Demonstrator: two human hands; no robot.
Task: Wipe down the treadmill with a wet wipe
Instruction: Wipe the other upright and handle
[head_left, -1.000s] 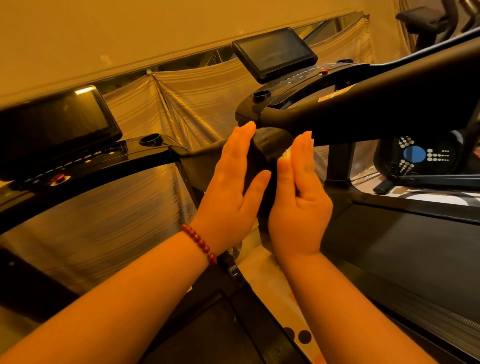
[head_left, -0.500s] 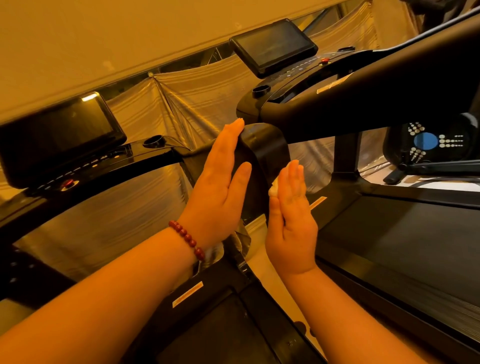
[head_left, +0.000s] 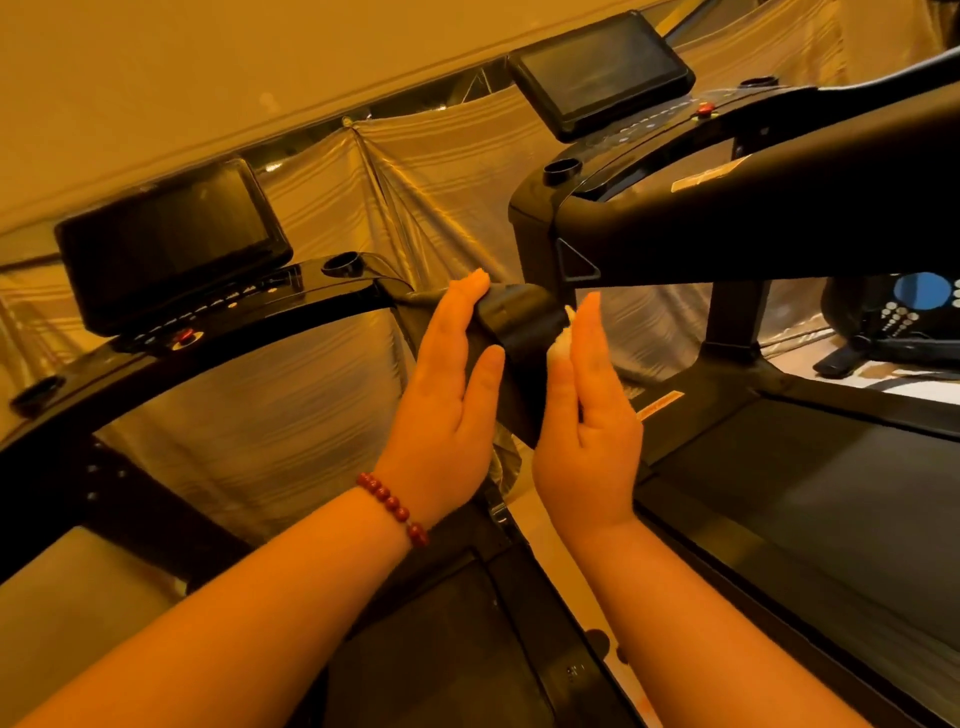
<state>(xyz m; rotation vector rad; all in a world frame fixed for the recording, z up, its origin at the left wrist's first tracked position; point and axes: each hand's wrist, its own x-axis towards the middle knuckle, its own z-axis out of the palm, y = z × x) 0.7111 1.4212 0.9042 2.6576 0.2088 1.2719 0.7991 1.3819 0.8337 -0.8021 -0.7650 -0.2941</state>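
The wet wipe lies against the right face of the handrail end, pressed there by the right hand, fingers straight. The left hand, also flat, braces the opposite face. Judgement: wiping is under way; other surfaces probably remain. The orange label, right of the handrail end, is unreadable.

The left hand has one thing worn just behind it, at the wrist: a bracelet, a single strand of small, round, glossy dark-red beads strung close together. One bead toward the underside of the wrist looks paler than the rest. The right hand is bare, and so are both forearms down to the edge of view.
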